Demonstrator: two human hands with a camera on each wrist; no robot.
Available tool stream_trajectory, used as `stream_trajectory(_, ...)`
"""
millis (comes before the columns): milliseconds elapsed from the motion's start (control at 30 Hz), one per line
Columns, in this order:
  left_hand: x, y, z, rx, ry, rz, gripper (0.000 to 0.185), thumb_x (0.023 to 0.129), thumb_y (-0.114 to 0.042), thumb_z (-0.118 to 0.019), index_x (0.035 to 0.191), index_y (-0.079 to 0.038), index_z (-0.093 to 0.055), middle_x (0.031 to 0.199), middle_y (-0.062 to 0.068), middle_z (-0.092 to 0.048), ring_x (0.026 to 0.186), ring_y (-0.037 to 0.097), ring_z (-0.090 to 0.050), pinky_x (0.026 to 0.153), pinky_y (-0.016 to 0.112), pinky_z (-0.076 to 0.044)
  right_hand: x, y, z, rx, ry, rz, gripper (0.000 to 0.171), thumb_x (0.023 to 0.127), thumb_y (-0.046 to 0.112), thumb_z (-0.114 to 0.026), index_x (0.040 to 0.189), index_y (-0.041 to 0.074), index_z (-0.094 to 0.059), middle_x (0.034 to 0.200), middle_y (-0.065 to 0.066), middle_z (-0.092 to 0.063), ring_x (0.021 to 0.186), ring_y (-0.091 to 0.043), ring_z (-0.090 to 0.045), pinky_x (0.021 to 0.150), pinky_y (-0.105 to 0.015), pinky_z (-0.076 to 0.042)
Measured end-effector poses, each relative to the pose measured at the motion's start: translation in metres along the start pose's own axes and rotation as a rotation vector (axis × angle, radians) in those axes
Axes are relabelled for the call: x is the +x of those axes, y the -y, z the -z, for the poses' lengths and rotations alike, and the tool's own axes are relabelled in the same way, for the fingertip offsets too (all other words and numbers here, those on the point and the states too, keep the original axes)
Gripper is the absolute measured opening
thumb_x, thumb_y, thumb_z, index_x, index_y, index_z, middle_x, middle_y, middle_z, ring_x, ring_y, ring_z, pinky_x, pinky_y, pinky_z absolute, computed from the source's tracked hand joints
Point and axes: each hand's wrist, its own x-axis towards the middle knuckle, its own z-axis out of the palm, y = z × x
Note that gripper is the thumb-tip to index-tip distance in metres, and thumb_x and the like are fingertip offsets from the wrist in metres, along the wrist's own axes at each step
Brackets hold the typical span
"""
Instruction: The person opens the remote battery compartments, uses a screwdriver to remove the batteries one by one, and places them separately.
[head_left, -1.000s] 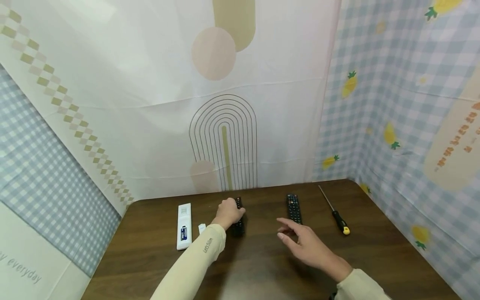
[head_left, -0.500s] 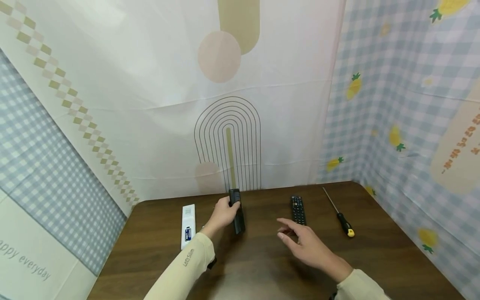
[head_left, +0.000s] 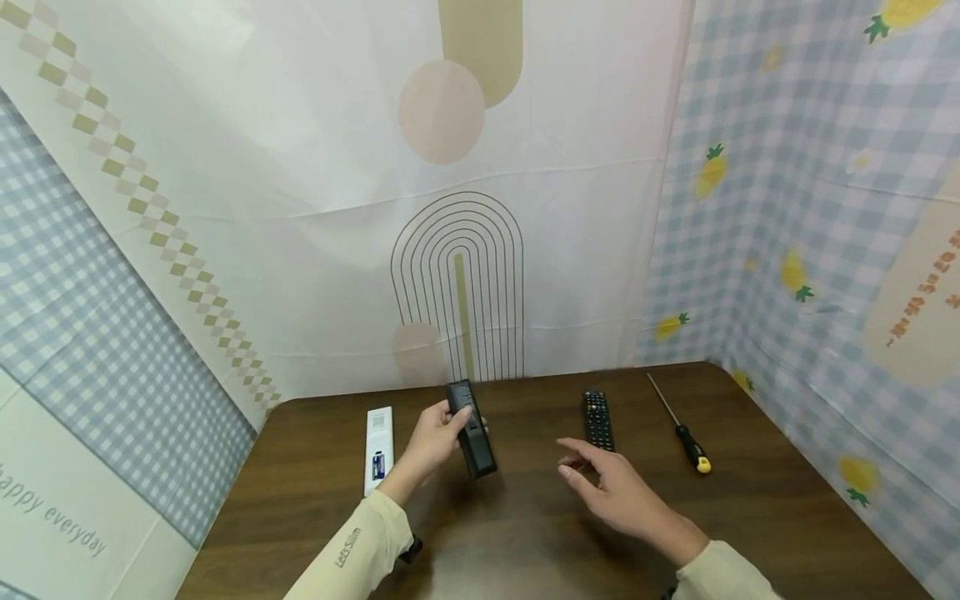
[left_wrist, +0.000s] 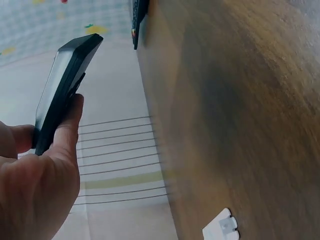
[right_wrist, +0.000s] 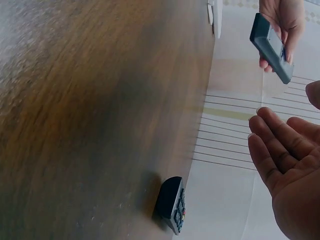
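Note:
My left hand (head_left: 433, 437) grips a black remote control (head_left: 480, 454) above the table, thumb on its upper face and fingers underneath. In the head view the remote's smooth back faces up, and its buttons are hidden. My right hand (head_left: 626, 498) hovers over the table with relaxed fingers and holds nothing. Just beyond its fingertips, a second black remote control (head_left: 597, 419) lies buttons up. On the left lies a white remote control (head_left: 378, 429), its battery compartment uncovered and a blue battery (head_left: 378, 465) showing. A small white battery cover (left_wrist: 221, 227) lies on the table in the left wrist view.
A screwdriver (head_left: 684, 442) with a black and yellow handle lies at the right of the brown wooden table (head_left: 517, 542). Patterned cloth (head_left: 585, 250) hangs behind the table and along both sides.
My left hand has lifted the black remote control off the table and turned it from buttons up to back up. The right hand has stayed nearly still.

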Motion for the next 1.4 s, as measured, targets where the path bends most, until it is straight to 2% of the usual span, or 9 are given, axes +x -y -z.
stream_trajectory(200, 0.004, 0.004, 0.000, 0.264, -0.154, 0.023, 0.035, 0.112, -0.025, -0.056, 0.129, 0.003, -0.066, 0.099, 0.016, -0.075, 0.078, 0.014, -0.062, 0.066, 0.029, -0.051, 0.001, 0.004, -0.001, -0.004, 0.004, -0.014, 0.047, 0.110, 0.045, -0.057, 0.151, 0.021, -0.058, 0.127, -0.005, -0.077, 0.111, -0.015, -0.072, 0.078, -0.025, -0.056)
stream_trajectory(367, 0.013, 0.011, -0.003, 0.342, -0.190, 0.066, 0.033, 0.113, -0.026, -0.053, 0.133, -0.002, -0.064, 0.103, 0.017, -0.075, 0.082, 0.017, -0.066, 0.071, 0.031, -0.054, 0.000, 0.005, -0.001, -0.016, 0.020, -0.038, 0.048, 0.110, 0.047, -0.057, 0.151, 0.021, -0.057, 0.128, -0.004, -0.077, 0.112, -0.016, -0.072, 0.083, -0.028, -0.058)
stream_trajectory(467, 0.021, 0.014, -0.007, 0.346, -0.150, 0.090, 0.040, 0.114, -0.026, -0.048, 0.148, -0.005, -0.054, 0.118, 0.022, -0.074, 0.096, 0.024, -0.073, 0.078, 0.035, -0.057, -0.001, 0.004, 0.000, -0.012, 0.020, -0.044, 0.048, 0.110, 0.047, -0.056, 0.151, 0.022, -0.058, 0.128, -0.004, -0.077, 0.112, -0.015, -0.072, 0.083, -0.027, -0.058)
stream_trajectory(600, 0.030, 0.016, -0.013, 0.284, -0.014, 0.112, 0.054, 0.117, -0.024, -0.037, 0.167, -0.006, -0.030, 0.144, 0.030, -0.059, 0.118, 0.040, -0.067, 0.093, 0.048, -0.057, -0.002, 0.004, 0.001, -0.009, 0.006, -0.043, 0.047, 0.110, 0.047, -0.057, 0.150, 0.022, -0.058, 0.127, -0.004, -0.077, 0.110, -0.014, -0.072, 0.082, -0.026, -0.058)
stream_trajectory(700, 0.036, 0.015, -0.019, 0.223, 0.078, 0.136, 0.059, 0.116, -0.020, -0.031, 0.171, -0.007, -0.014, 0.166, 0.032, -0.037, 0.145, 0.050, -0.049, 0.114, 0.063, -0.048, -0.003, 0.004, 0.001, -0.011, 0.006, -0.038, 0.047, 0.110, 0.046, -0.057, 0.150, 0.021, -0.058, 0.127, -0.004, -0.077, 0.109, -0.013, -0.072, 0.082, -0.025, -0.057)
stream_trajectory(833, 0.043, 0.015, -0.025, 0.221, 0.107, 0.155, 0.061, 0.115, -0.018, -0.034, 0.172, -0.007, -0.012, 0.176, 0.028, -0.018, 0.162, 0.052, -0.022, 0.127, 0.071, -0.029, -0.004, 0.004, 0.002, -0.013, 0.003, -0.032, 0.046, 0.110, 0.044, -0.058, 0.150, 0.021, -0.059, 0.127, -0.005, -0.077, 0.109, -0.013, -0.072, 0.081, -0.025, -0.057)
stream_trajectory(1000, 0.052, 0.017, -0.035, 0.308, 0.071, 0.171, 0.061, 0.114, -0.019, -0.045, 0.170, -0.007, -0.024, 0.173, 0.028, -0.029, 0.159, 0.050, -0.031, 0.126, 0.066, -0.034, -0.005, 0.001, 0.003, -0.017, -0.010, -0.027, 0.046, 0.110, 0.045, -0.057, 0.150, 0.021, -0.059, 0.126, -0.005, -0.077, 0.108, -0.011, -0.072, 0.081, -0.025, -0.057)
stream_trajectory(1167, 0.058, 0.017, -0.050, 0.541, -0.008, 0.160, 0.060, 0.110, -0.025, -0.058, 0.164, -0.008, -0.040, 0.162, 0.027, -0.049, 0.147, 0.050, -0.049, 0.119, 0.062, -0.045, -0.006, 0.000, 0.003, -0.009, -0.013, -0.033, 0.045, 0.110, 0.045, -0.057, 0.149, 0.022, -0.059, 0.126, -0.005, -0.078, 0.108, -0.011, -0.072, 0.082, -0.025, -0.057)
stream_trajectory(1400, 0.061, 0.018, -0.067, 0.748, -0.062, 0.177, 0.059, 0.108, -0.030, -0.061, 0.160, -0.007, -0.045, 0.155, 0.031, -0.054, 0.144, 0.057, -0.043, 0.122, 0.066, -0.036, -0.009, -0.004, 0.004, 0.015, -0.007, -0.037, 0.045, 0.111, 0.043, -0.057, 0.150, 0.020, -0.059, 0.127, -0.007, -0.077, 0.109, -0.013, -0.073, 0.083, -0.025, -0.059)
